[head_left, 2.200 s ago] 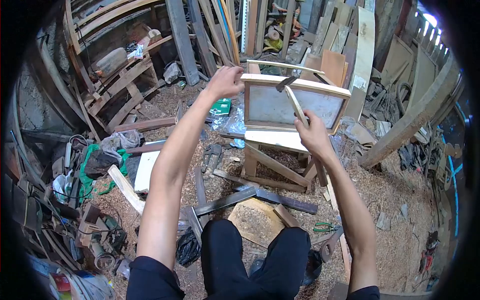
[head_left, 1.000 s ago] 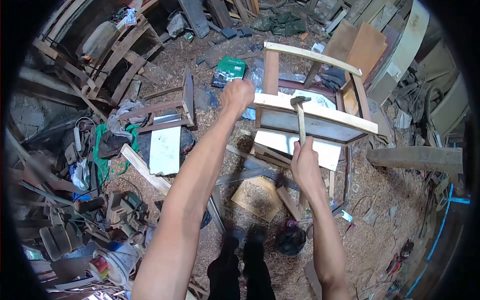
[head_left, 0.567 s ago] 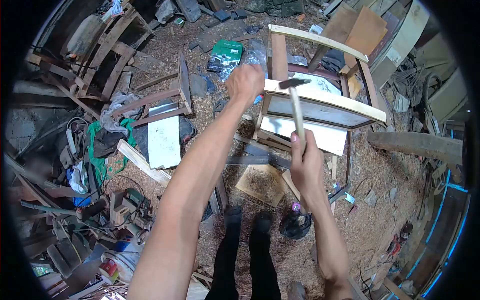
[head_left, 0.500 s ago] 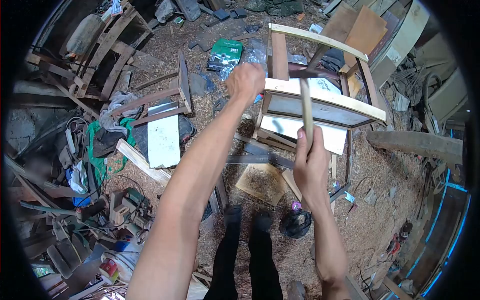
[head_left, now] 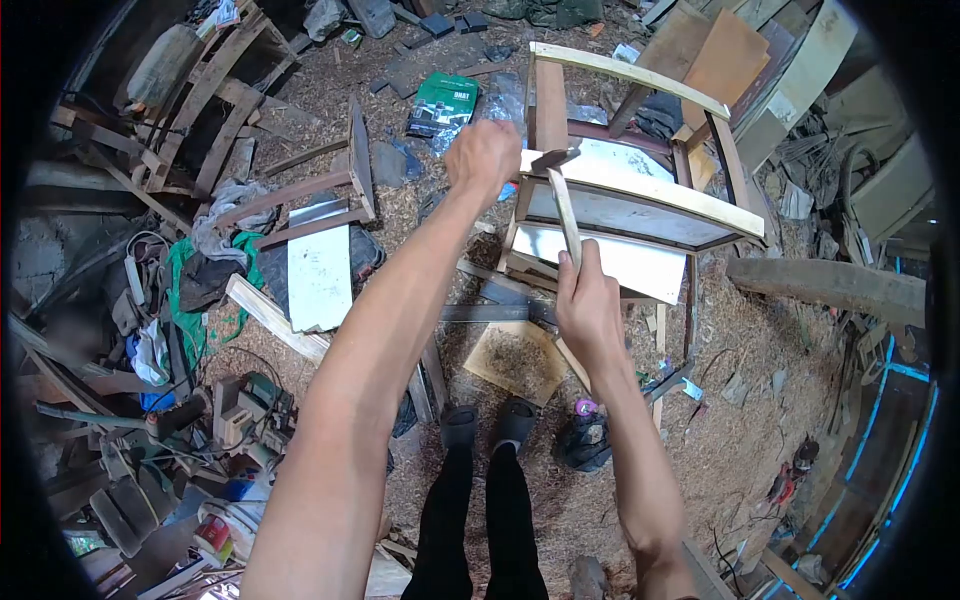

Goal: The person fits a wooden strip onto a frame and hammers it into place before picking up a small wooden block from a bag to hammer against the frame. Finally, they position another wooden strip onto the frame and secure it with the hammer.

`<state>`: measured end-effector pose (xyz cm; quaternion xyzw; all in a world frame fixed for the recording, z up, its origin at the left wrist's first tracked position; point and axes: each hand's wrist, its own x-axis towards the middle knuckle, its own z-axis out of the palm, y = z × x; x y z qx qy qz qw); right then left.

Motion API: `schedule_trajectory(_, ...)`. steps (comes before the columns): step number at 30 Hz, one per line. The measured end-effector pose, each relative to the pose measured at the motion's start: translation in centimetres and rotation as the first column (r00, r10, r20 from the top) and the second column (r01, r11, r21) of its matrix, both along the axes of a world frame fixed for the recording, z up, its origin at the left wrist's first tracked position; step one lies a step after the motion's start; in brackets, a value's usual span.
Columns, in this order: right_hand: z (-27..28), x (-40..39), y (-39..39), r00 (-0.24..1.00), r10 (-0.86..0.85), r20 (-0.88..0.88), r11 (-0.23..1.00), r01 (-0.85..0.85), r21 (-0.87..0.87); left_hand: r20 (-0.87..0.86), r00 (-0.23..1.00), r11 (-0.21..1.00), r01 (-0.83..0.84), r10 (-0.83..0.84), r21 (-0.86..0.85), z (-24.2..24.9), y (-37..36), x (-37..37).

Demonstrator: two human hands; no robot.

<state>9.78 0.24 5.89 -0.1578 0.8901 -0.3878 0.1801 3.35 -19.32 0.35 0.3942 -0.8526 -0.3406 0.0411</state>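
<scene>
My right hand [head_left: 592, 315] is wrapped round the lower part of a hammer's [head_left: 564, 210] pale wooden handle. The dark hammer head overlaps the left end of the near pale rail of a wooden furniture frame [head_left: 670, 195]. That frame has pale top rails, brown legs and a white panel inside, and it stands tilted on the ground. At the rail's left end, my left hand [head_left: 484, 155] is closed on the frame's corner, knuckles up; its fingertips are hidden. The hammer head sits just right of this fist.
A green printed bag [head_left: 443, 103] lies beyond my left hand. White board [head_left: 320, 268] and a small brown wooden frame [head_left: 350, 180] lie to the left. Near my feet are a square wooden piece [head_left: 517, 362] and a black bag [head_left: 583, 443]. A thick beam [head_left: 830, 287] lies right.
The hammer has swung left and down, its head now over the rail's left end beside my left hand. My left hand stays at the frame's corner. The view has shifted slightly.
</scene>
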Motion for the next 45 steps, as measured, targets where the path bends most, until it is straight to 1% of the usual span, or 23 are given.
schedule_trajectory(2,-0.3,-0.2,0.3,0.995,0.096,-0.040,0.988,-0.090,0.127,-0.044,0.999,1.000,-0.007,0.008,0.008,-0.3,0.0,0.1)
schedule_trajectory(4,1.0,0.0,0.6,0.999,0.041,0.034,0.994,-0.044,0.104,-0.043,0.999,1.000,0.001,-0.001,0.007,-0.5,-0.1,0.1)
schedule_trajectory(6,1.8,0.2,0.5,0.998,-0.062,-0.022,0.998,0.062,0.001,-0.039,0.999,1.000,0.006,-0.006,-0.002,-0.6,-0.2,0.4)
schedule_trajectory(8,0.3,0.1,0.4,0.997,-0.075,-0.026,0.997,0.075,-0.012,-0.035,0.999,1.000,-0.008,0.007,-0.009,-0.4,-0.1,0.1)
schedule_trajectory(10,-0.7,-0.4,-0.2,0.985,0.132,-0.113,0.970,-0.105,0.220,-0.050,0.999,1.000,0.003,-0.003,-0.010,-0.4,0.0,0.1)
schedule_trajectory(12,0.7,-0.4,0.0,0.988,0.133,-0.076,0.967,-0.112,0.230,-0.058,0.998,1.000,0.019,-0.020,-0.005,-0.6,0.1,0.2)
schedule_trajectory(14,3.2,0.0,-0.1,0.997,-0.068,0.037,0.997,0.066,0.040,-0.057,0.998,1.000,0.028,-0.029,-0.009,-0.6,0.0,0.1)
schedule_trajectory(15,2.7,0.1,0.0,0.995,-0.101,0.011,0.995,0.101,-0.027,-0.057,0.998,1.000,0.025,-0.026,-0.011,-0.5,-0.1,0.1)
schedule_trajectory(16,1.5,0.1,0.1,0.995,-0.100,0.014,0.995,0.101,-0.025,-0.051,0.999,1.000,0.019,-0.020,-0.011,-0.4,0.0,0.1)
schedule_trajectory(18,0.0,-0.2,0.0,0.991,0.104,-0.078,0.978,-0.088,0.188,-0.046,0.999,1.000,0.017,-0.017,-0.011,-0.2,0.2,0.1)
schedule_trajectory(19,0.6,-0.3,0.2,0.993,0.109,-0.050,0.970,-0.095,0.223,-0.053,0.998,1.000,0.023,-0.024,-0.012,-0.2,0.3,0.2)
schedule_trajectory(20,1.3,-0.4,0.2,0.992,0.114,-0.052,0.970,-0.099,0.223,-0.061,0.998,1.000,0.023,-0.023,-0.016,-0.2,0.1,0.3)
schedule_trajectory(22,3.0,0.1,0.2,0.999,-0.027,0.017,0.997,0.026,0.072,-0.046,0.998,1.000,0.031,-0.031,-0.002,-0.3,0.1,0.3)
schedule_trajectory(23,2.6,0.2,0.2,0.997,-0.040,-0.059,0.999,0.040,0.003,-0.041,0.998,0.999,0.037,-0.037,0.006,-0.2,0.1,0.2)
schedule_trajectory(24,2.0,0.1,0.3,0.998,-0.041,-0.055,0.999,0.041,0.008,-0.036,0.999,0.999,0.038,-0.038,0.011,-0.3,0.4,0.3)
schedule_trajectory(26,0.4,-0.7,-0.2,0.998,0.038,0.055,0.974,-0.049,0.223,-0.065,0.998,1.000,0.000,0.001,0.016,-0.1,0.3,0.3)
schedule_trajectory(32,2.5,-0.2,0.9,0.998,-0.016,-0.053,0.994,0.022,0.109,-0.047,0.999,1.000,0.015,-0.014,0.014,-0.1,0.3,0.3)
schedule_trajectory(35,2.7,-0.6,1.2,0.964,0.118,-0.236,0.979,-0.073,0.190,-0.064,0.998,1.000,0.003,-0.003,0.009,-0.3,0.2,0.2)
schedule_trajectory(38,3.0,-1.7,1.3,0.929,0.270,-0.254,0.926,-0.179,0.331,-0.121,0.993,0.998,0.005,0.002,0.057,-1.5,-0.1,0.2)
schedule_trajectory(40,3.6,-2.0,1.2,0.922,0.293,-0.254,0.921,-0.200,0.334,-0.114,0.993,0.995,0.003,0.008,0.099,-1.4,-0.4,0.1)
schedule_trajectory(42,3.7,-2.1,1.1,0.871,0.329,-0.365,0.932,-0.236,0.277,-0.107,0.994,0.989,0.000,0.016,0.149,-1.6,-0.5,0.1)
schedule_trajectory(44,2.3,-3.0,1.6,0.847,0.384,-0.367,0.903,-0.261,0.342,-0.138,0.989,0.989,0.075,-0.058,0.126,-1.7,-0.8,0.3)
schedule_trajectory(45,2.1,-3.3,1.6,0.836,0.428,-0.343,0.857,-0.255,0.448,-0.114,0.989,0.982,0.113,-0.096,0.153,-1.3,-1.0,0.3)
